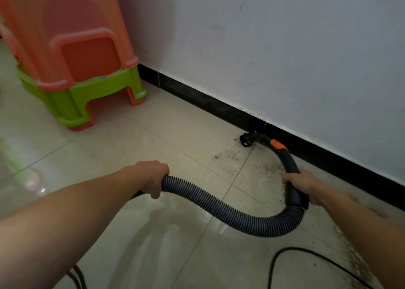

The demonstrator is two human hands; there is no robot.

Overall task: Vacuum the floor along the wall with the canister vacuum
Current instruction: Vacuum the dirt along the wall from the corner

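Two bare forearms are seen reaching forward from the bottom edge. The left hand (151, 177) is curled round the ribbed grey hose (230, 212), which sags in a loop across to the right hand (304, 185). That hand is wrapped round the black curved handle (289, 161). Ahead of the right hand, the nozzle (247, 139) is held low at the floor (153, 135), just beside the black skirting (219, 106); contact cannot be told. Brown grit (232, 157) is scattered between nozzle and right hand. Stacked plastic stools (76, 69) stand well ahead of the left hand. The canister is not in view. Suction along the wall is judged under way. Next, the nozzle would need drawing over the grit, kept close to the skirting.
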